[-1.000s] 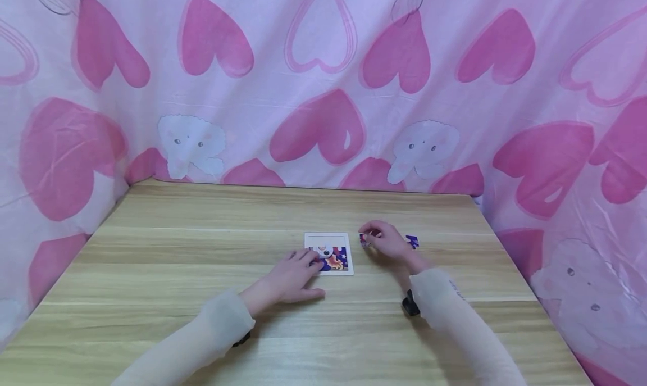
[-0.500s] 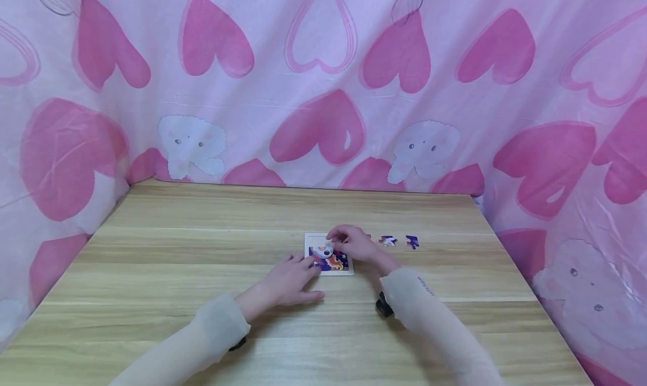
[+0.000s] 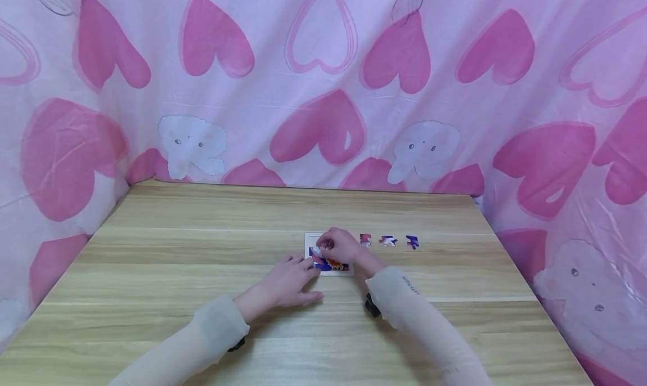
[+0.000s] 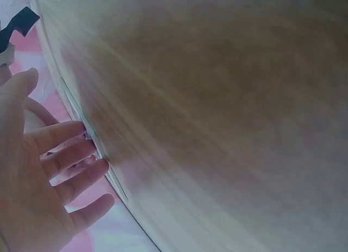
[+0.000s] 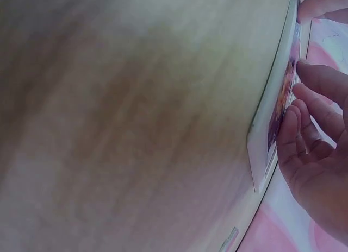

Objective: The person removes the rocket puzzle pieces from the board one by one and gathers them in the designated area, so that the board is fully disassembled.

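Observation:
A small square jigsaw puzzle [image 3: 331, 264] in a white frame tray [image 3: 312, 235] lies on the table, its picture dark blue with white, red and orange parts. My left hand [image 3: 283, 282] rests at the tray's left side, fingers straight and spread, fingertips on the puzzle's edge. The left wrist view shows that palm [image 4: 32, 192] with its fingers extended. Over the upper part of the puzzle, my right hand [image 3: 343, 246] pinches a small puzzle piece, largely hidden by its fingers. In the right wrist view, the thumb and fingertips [image 5: 304, 69] are right at the picture surface.
To the tray's right, three loose puzzle pieces lie in a row: a red and purple one [image 3: 365, 240], a white one [image 3: 388, 240] and a dark blue one [image 3: 412, 242]. A pink heart-patterned curtain [image 3: 318, 122] surrounds the wooden table [image 3: 227, 217].
My right hand has moved left from the loose pieces to the puzzle, uncovering the row of three. My left hand has stayed almost in place at the tray.

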`<action>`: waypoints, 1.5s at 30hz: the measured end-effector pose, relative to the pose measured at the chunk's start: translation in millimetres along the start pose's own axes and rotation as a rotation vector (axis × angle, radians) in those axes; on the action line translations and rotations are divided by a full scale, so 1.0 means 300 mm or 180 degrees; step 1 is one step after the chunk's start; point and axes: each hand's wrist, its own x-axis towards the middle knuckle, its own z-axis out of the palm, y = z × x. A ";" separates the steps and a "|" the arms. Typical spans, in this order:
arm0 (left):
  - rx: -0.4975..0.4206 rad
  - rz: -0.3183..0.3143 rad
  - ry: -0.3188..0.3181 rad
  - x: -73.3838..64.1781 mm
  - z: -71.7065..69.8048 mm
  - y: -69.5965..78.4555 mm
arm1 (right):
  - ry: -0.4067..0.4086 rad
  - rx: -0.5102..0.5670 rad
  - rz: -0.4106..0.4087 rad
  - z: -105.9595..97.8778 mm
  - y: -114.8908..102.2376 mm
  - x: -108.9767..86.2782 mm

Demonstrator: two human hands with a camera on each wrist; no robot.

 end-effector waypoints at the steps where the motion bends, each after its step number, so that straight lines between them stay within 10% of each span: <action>1: 0.0002 0.0001 -0.0005 0.000 -0.001 0.000 | -0.0005 -0.0038 0.0034 0.000 0.000 0.002; 15: 0.0028 0.0011 -0.0043 0.003 -0.006 -0.002 | -0.0167 -0.0063 0.0185 -0.011 -0.017 0.010; 38: 0.0153 0.0101 0.0090 0.011 -0.005 0.004 | -0.0145 0.1384 0.0427 -0.032 0.033 -0.007; 45: 0.0071 0.0082 0.0033 0.008 -0.016 0.006 | -0.0017 0.1231 0.0327 -0.075 0.060 -0.031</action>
